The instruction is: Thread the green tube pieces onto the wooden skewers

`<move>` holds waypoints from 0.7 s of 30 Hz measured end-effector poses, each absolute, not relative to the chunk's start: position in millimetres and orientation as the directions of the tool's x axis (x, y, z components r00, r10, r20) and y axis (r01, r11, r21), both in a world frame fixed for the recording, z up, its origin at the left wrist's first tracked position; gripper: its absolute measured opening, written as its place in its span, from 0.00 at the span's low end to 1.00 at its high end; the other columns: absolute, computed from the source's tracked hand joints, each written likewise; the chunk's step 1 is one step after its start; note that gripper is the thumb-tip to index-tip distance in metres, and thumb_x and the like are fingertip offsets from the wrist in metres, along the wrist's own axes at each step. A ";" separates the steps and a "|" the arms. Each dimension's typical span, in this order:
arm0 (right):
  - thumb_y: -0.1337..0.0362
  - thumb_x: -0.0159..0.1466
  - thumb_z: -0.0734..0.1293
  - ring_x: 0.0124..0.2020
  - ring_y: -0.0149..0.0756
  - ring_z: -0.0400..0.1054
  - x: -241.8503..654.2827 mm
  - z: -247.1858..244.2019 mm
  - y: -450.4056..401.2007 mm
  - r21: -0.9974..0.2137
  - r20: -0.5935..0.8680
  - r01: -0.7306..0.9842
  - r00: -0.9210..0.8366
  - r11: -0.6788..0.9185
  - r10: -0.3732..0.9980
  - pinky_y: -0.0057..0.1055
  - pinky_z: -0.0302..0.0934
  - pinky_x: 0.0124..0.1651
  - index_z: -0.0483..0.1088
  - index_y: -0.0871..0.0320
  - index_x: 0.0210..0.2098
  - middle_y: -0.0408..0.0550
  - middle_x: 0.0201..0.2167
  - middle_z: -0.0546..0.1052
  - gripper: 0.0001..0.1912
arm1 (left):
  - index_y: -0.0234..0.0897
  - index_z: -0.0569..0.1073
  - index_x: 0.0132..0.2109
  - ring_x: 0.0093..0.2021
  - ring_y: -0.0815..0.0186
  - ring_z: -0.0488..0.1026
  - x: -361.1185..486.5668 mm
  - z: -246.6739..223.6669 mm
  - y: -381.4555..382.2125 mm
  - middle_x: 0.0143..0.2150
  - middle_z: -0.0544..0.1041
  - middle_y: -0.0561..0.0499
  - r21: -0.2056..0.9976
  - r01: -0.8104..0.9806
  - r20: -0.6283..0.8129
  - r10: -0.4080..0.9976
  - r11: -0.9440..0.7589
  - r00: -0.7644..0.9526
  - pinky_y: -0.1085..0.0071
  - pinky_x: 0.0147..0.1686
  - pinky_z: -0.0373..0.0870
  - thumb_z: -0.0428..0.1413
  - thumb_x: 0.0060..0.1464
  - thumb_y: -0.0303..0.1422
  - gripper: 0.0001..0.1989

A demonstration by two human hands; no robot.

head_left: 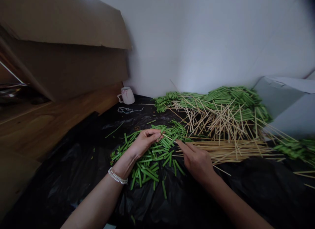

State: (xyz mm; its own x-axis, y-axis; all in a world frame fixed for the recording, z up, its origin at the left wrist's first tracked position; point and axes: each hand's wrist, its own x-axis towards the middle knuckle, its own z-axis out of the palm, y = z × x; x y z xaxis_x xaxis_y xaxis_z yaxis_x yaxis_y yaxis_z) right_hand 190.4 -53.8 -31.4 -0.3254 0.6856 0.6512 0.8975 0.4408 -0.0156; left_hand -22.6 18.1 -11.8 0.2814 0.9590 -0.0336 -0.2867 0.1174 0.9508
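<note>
A thin bamboo skewer [168,137] spans the gap between my two hands. My left hand [145,142] is closed in a pinch at its left end; whether a green piece is also between those fingers, I cannot tell. At the other end, the closed fingers of my right hand [197,160] grip the skewer, with the index finger stretched along it. Under and around my left hand lies a loose heap of cut green stems [147,171]. Beside my right hand is a stack of bare bamboo skewers [238,150].
Green stem pieces threaded on skewers [236,97] are piled against the wall. Black plastic sheeting [73,166] covers the work surface. A white mug [127,95] and a bundle of pale string [129,110] are at the back left. A cardboard box [73,65] stands left, a pale box [290,104] right.
</note>
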 end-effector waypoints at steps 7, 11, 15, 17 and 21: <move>0.72 0.64 0.57 0.25 0.29 0.68 189.6 -26.2 -54.6 -0.007 0.684 0.884 -0.337 0.468 0.647 0.27 0.56 0.29 0.70 0.58 0.53 0.44 0.29 0.76 0.20 | 0.33 0.80 0.32 0.30 0.71 0.74 -20.0 -10.0 18.2 0.28 0.80 0.50 0.942 -0.318 -0.044 0.977 0.110 0.210 0.75 0.36 0.67 0.70 0.38 0.35 0.13; 0.72 0.64 0.56 0.26 0.30 0.69 189.6 -27.2 -55.7 -0.029 0.683 0.878 -0.332 0.478 0.651 0.26 0.58 0.30 0.70 0.59 0.53 0.45 0.30 0.77 0.20 | 0.32 0.80 0.32 0.30 0.71 0.74 -19.4 -9.0 16.1 0.28 0.80 0.50 0.935 -0.324 -0.065 0.968 0.144 0.243 0.76 0.34 0.67 0.71 0.37 0.35 0.14; 0.72 0.65 0.55 0.30 0.31 0.71 187.5 -27.6 -57.2 -0.171 0.639 0.853 -0.284 0.492 0.714 0.26 0.62 0.35 0.69 0.58 0.53 0.47 0.34 0.77 0.20 | 0.32 0.80 0.32 0.31 0.70 0.75 -18.7 -8.5 14.7 0.28 0.80 0.50 0.933 -0.329 -0.066 0.967 0.147 0.245 0.75 0.35 0.67 0.71 0.36 0.35 0.15; 0.73 0.65 0.55 0.33 0.31 0.71 186.3 -27.4 -57.5 -0.250 0.605 0.831 -0.266 0.497 0.750 0.26 0.63 0.38 0.69 0.59 0.53 0.48 0.36 0.78 0.21 | 0.32 0.80 0.32 0.31 0.69 0.75 -18.1 -8.5 14.4 0.28 0.80 0.50 0.934 -0.328 -0.063 0.968 0.144 0.244 0.75 0.35 0.68 0.71 0.36 0.35 0.14; 0.73 0.65 0.55 0.35 0.32 0.71 184.9 -27.4 -57.5 -0.299 0.570 0.820 -0.257 0.488 0.781 0.27 0.64 0.41 0.69 0.59 0.54 0.49 0.37 0.78 0.21 | 0.33 0.80 0.31 0.32 0.69 0.76 -17.2 -9.0 13.8 0.28 0.80 0.50 0.932 -0.327 -0.075 0.966 0.155 0.246 0.73 0.38 0.68 0.71 0.36 0.35 0.14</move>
State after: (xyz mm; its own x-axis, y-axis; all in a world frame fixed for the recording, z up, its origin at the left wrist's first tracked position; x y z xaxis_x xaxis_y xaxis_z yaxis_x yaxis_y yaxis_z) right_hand 184.9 -57.5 -27.4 -0.2566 0.7806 0.5700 0.8203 0.4877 -0.2987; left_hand -17.2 13.8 -9.0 0.2463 0.9663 -0.0747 -0.3269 0.1553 0.9322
